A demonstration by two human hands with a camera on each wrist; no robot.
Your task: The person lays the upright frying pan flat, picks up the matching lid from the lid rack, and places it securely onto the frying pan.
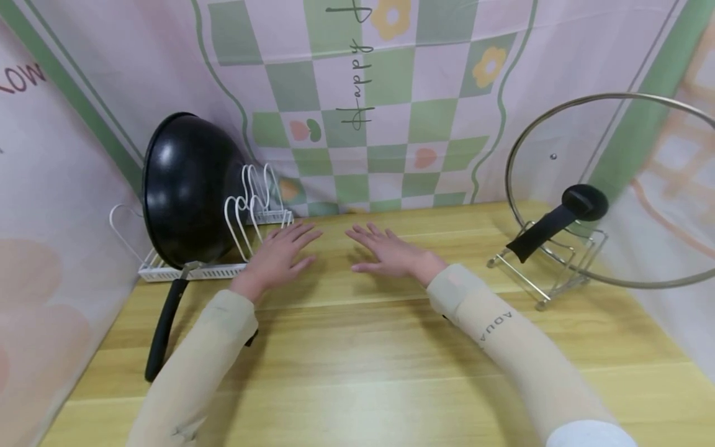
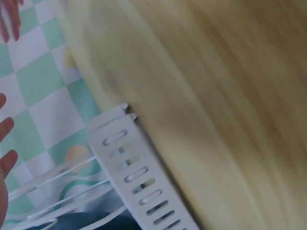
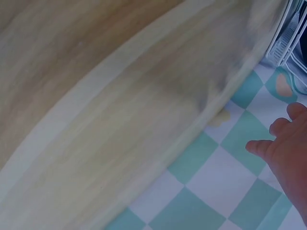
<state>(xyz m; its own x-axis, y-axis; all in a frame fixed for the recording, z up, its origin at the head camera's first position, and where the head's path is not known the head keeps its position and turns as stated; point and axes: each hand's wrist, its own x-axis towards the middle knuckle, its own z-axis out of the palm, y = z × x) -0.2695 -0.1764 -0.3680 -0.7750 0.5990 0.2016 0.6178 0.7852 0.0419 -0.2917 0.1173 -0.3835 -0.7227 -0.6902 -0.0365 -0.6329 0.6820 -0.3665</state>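
My left hand is held over the table with its fingers extended, close by the front right part of a white rack. A black wok stands on its side in that rack, its black handle slanting down toward the front left. Across a gap, my right hand points inward with fingers spread and nothing in them. In the left wrist view the rack's slotted base runs beside the left fingers. The right wrist view catches the right hand in front of the checked cloth.
At the right, a large glass lid with a black handle leans upright in a metal wire stand. A checked green and white cloth hangs behind the wooden table. More patterned cloth covers the left side.
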